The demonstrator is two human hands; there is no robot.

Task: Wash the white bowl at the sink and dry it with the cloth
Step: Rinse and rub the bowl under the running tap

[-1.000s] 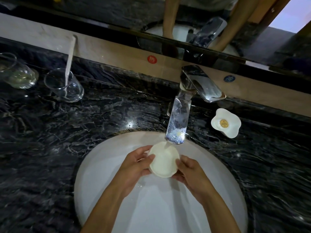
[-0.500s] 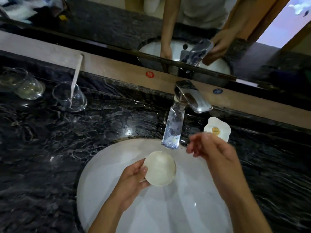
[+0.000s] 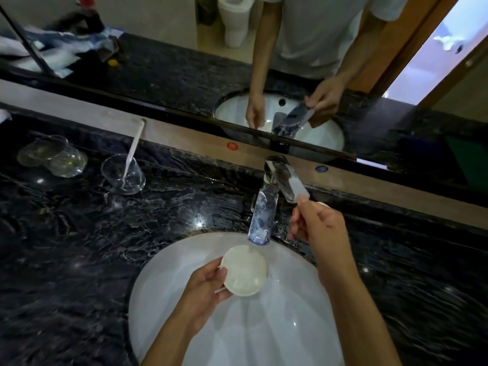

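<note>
At the tap, our right hand reached up and away from us, its fingertips touching the near end of the lever handle; whether they pinched it or only pressed on it we could not tell. That lever ran slantwise from the tap body toward our right, so its free end lay nearer this hand than the other. Lower and to the left, our left hand gripped the white bowl by its left rim, thumb on the edge, holding it alone over the sink. The bowl sat right under the mouth of the spout, and a thin stream appeared to fall onto its far edge. We judged the next move belonged to the right hand on the lever, with the bowl kept where it was. No cloth was clearly in sight.
</note>
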